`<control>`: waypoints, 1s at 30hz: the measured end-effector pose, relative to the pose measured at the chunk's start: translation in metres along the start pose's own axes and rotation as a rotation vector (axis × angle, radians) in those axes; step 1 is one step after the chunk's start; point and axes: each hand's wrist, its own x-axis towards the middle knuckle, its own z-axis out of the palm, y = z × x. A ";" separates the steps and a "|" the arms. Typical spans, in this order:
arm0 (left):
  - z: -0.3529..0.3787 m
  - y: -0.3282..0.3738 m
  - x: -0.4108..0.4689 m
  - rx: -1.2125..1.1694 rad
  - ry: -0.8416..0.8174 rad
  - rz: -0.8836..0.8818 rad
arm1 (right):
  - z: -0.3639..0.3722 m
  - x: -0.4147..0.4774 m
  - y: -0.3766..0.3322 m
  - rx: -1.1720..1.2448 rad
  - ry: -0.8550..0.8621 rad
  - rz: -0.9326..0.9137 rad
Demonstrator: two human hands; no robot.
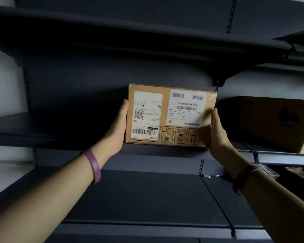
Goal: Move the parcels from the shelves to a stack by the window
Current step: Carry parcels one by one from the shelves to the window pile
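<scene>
Head view, only cam.

Cardboard parcel (170,115): flat brown carton, upright, labelled face toward us, at the front of the middle shelf (25,127), centre of frame. We can't tell if its bottom edge bears on the shelf lip or is clear of it.

Hands: apart, one per short side, parcel clamped between them. Left hand (118,127) on the left side, thumb lying up the front edge; right hand (218,132) on the right side, same posture. Fingers of both hidden behind the carton, so wrap depth unknown. Purple wristband (94,168) on left forearm.

Handling, our judgement:
- Thin and held at arm's reach w/o visible strain, so prob. light.
- Corrugated board, edges crisp, so stiff enough for side clamping.
- Clear tape (172,135) and two glossy white labels (147,114) on the face: slick patches, so keep palms on bare board at the sides.
- Handling pictograms printed along the bottom, too small to read; treat as possibly fragile, no dropping onto the stack.
- Best hold: as now, or one palm underneath for the carry.

Larger carton (277,120) on the far-right shelf bay, well apart.
</scene>
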 end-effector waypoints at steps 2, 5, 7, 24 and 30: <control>0.003 0.005 -0.006 -0.010 -0.012 -0.031 | 0.004 -0.005 -0.001 0.005 -0.026 0.005; 0.008 0.009 -0.019 -0.004 0.002 -0.055 | 0.000 -0.016 -0.003 0.026 -0.083 -0.008; 0.011 0.011 -0.030 0.002 0.019 -0.056 | -0.006 -0.029 -0.007 0.035 -0.098 -0.017; 0.137 0.057 -0.193 0.000 -0.090 -0.023 | -0.151 -0.222 -0.083 0.023 0.111 -0.141; 0.210 0.076 -0.244 -0.031 -0.248 -0.009 | -0.220 -0.304 -0.109 0.083 0.272 -0.137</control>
